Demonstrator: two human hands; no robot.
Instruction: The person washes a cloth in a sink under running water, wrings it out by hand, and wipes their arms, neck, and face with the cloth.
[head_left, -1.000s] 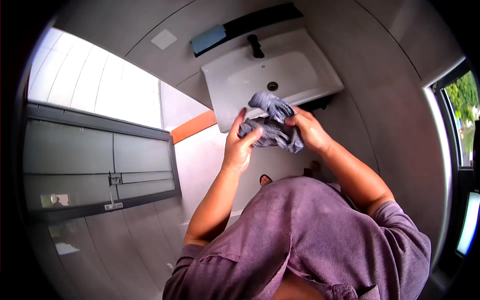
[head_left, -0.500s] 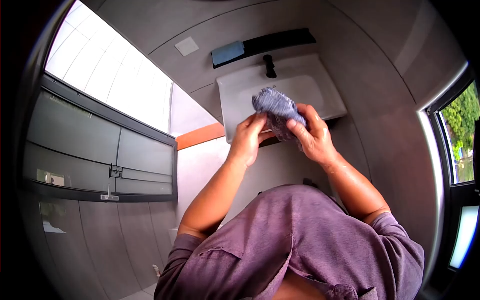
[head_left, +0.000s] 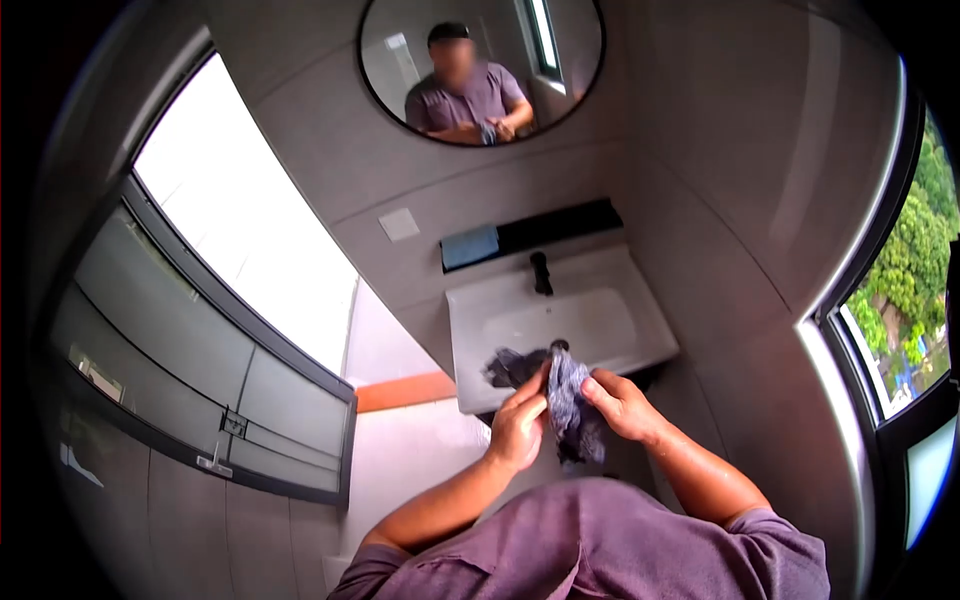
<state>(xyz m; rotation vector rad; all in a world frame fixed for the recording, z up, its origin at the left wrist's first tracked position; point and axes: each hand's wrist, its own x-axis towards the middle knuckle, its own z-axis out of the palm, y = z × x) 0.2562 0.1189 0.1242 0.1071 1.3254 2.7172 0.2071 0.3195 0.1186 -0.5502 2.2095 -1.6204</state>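
A crumpled dark grey-blue cloth (head_left: 570, 400) hangs between my two hands at the front edge of the white sink (head_left: 640, 330). My left hand (head_left: 520, 425) is closed on its left side, and a darker part of the cloth spreads from there over the basin. On the other side, my right hand (head_left: 620, 403) pinches the cloth between thumb and fingers. The lower end of the cloth dangles below the sink's rim. Behind the basin stands a black faucet (head_left: 541, 273).
Above the sink, a black shelf (head_left: 560, 228) holds a folded blue cloth (head_left: 470, 246). A round mirror (head_left: 575, 110) reflects a person. The glass door (head_left: 180, 350) with a dark frame stands at the left, a window (head_left: 905, 270) at the right.
The view has tilted up, bringing the mirror into sight. The cloth, bunched up between my hands before, now hangs down between them with one part spread to the left.
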